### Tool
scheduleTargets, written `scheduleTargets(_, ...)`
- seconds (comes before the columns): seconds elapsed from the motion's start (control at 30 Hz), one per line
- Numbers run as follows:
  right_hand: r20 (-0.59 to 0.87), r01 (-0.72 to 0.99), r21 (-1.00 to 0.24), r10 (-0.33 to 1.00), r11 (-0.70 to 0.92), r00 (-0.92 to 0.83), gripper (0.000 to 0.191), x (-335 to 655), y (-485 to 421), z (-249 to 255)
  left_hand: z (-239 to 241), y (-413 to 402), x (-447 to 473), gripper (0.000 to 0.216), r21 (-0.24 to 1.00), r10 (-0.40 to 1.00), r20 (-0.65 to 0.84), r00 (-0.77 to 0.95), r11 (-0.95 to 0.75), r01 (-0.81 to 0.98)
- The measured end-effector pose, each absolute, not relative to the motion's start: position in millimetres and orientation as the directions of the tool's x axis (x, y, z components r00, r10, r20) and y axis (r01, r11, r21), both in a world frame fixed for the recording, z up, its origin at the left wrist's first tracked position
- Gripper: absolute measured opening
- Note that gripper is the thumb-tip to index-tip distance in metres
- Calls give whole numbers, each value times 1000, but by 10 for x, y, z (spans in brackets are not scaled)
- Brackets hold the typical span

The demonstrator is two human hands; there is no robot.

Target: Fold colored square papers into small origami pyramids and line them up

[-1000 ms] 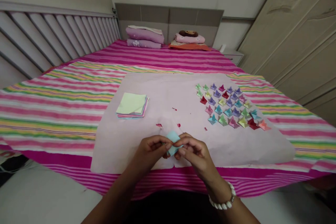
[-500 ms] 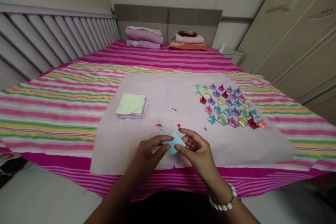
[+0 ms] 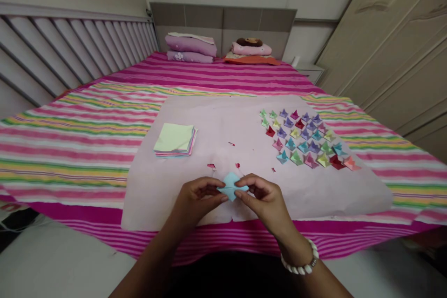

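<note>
A small piece of folded light-blue paper (image 3: 231, 192) is held between my two hands, above the front of a large pale sheet (image 3: 216, 123). It shows a diamond outline with a crease across its middle. My left hand (image 3: 199, 195) pinches its left corner between thumb and fingers. On the right corner, my right hand (image 3: 261, 195) grips it the same way, a white bracelet at the wrist. Just beyond my fingers lie small red scraps of paper (image 3: 238, 165).
A stack of square coloured paper (image 3: 175, 139) sits at left on the sheet. Rows of small folded paper figures (image 3: 304, 134) stand at right. The sheet lies on a striped bedspread (image 3: 87, 149). Folded bedding (image 3: 191, 46) rests by the headboard (image 3: 202, 16), with a railing (image 3: 87, 46) at left.
The blue paper has turned so its points face up, down and sideways. My right index finger has come down from above the paper onto its right side.
</note>
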State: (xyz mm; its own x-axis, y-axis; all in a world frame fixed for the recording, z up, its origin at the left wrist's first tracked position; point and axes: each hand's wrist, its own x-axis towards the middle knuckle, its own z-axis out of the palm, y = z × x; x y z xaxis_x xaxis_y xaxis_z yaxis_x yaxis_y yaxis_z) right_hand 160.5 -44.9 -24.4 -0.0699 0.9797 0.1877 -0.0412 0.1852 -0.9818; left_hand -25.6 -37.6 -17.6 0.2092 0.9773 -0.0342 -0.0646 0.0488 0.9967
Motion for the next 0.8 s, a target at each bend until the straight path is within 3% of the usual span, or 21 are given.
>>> scheduleTargets(0.57, 189, -40, -981, 980, 187, -59, 13, 1616, -444, -256, -135, -362, -268, 15, 995, 980, -62, 191, 76, -70)
scheduleTargets(0.8, 185, -33, -982, 981, 184, -53, 13, 1622, -441, -231, -92, -362, -278, 21, 991, 972, -98, 213, 114, -66)
